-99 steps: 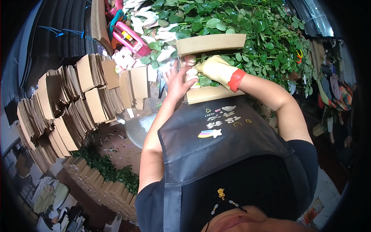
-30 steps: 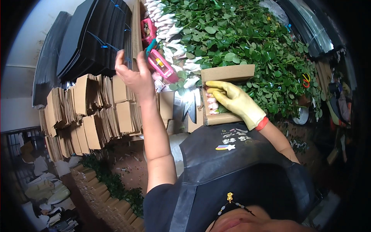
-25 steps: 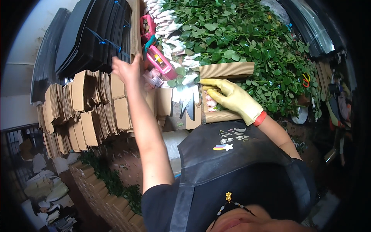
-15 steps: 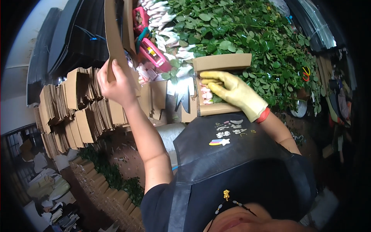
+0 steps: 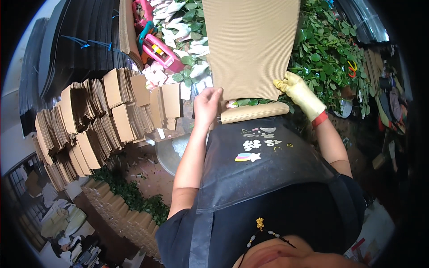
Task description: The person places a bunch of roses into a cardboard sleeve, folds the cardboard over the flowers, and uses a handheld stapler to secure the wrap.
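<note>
I hold the big brown cardboard sheet point(image 5: 250, 44) up by its bottom edge, my bare left hand point(image 5: 206, 103) gripping one corner and my yellow-gloved right hand point(image 5: 296, 89) the other; I think I should keep it flat and pull evenly. Left of my left hand stand folded brown cardboard stacks point(image 5: 96, 120), and above them lies a pink tool point(image 5: 161, 50).

Tan ribbed cardboard sheet point(image 5: 250, 44); yellow glove point(image 5: 300, 93); green leaves point(image 5: 326, 49).
</note>
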